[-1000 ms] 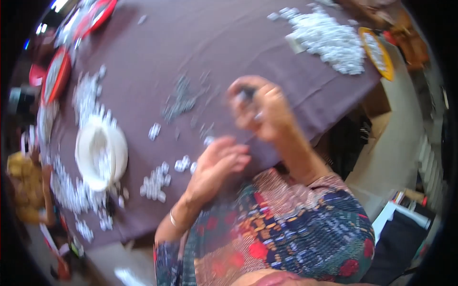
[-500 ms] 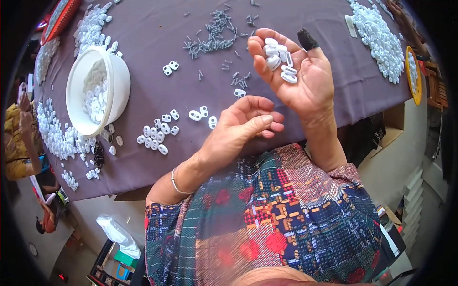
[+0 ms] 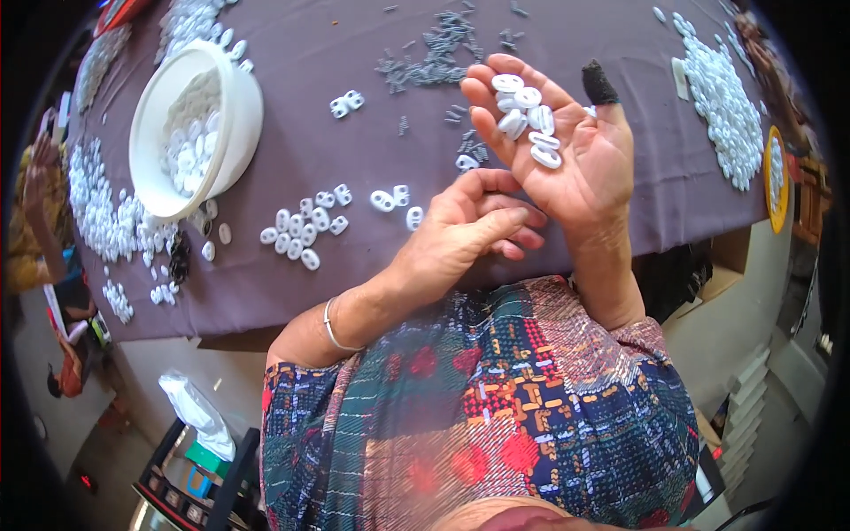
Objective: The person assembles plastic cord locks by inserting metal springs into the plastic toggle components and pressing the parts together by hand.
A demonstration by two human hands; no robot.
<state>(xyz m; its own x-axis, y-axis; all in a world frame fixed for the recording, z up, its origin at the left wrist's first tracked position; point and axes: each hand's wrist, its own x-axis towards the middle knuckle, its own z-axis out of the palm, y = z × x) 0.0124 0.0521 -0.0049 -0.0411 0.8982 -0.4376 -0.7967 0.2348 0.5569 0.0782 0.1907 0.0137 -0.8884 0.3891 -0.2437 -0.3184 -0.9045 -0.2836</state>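
Cloth-covered tabletop (image 3: 301,57) is bearing a white tub (image 3: 245,119); to its right, one unclenched right grip (image 3: 580,164) is cradling white pieces (image 3: 546,157), the left grip (image 3: 478,217) loosely relaxing.

The right hand (image 3: 580,168) is facing palm up, fingers (image 3: 496,115) slightly cupped (the thumb (image 3: 614,119) is standing apart); the left hand (image 3: 469,219) is holding a loose curl just beside it, and both forearms (image 3: 361,308) are angling inward.

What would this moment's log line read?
right hand: palm up, white pieces on it | left hand: half-curled, near right palm | tablecloth: grey parts, white tub
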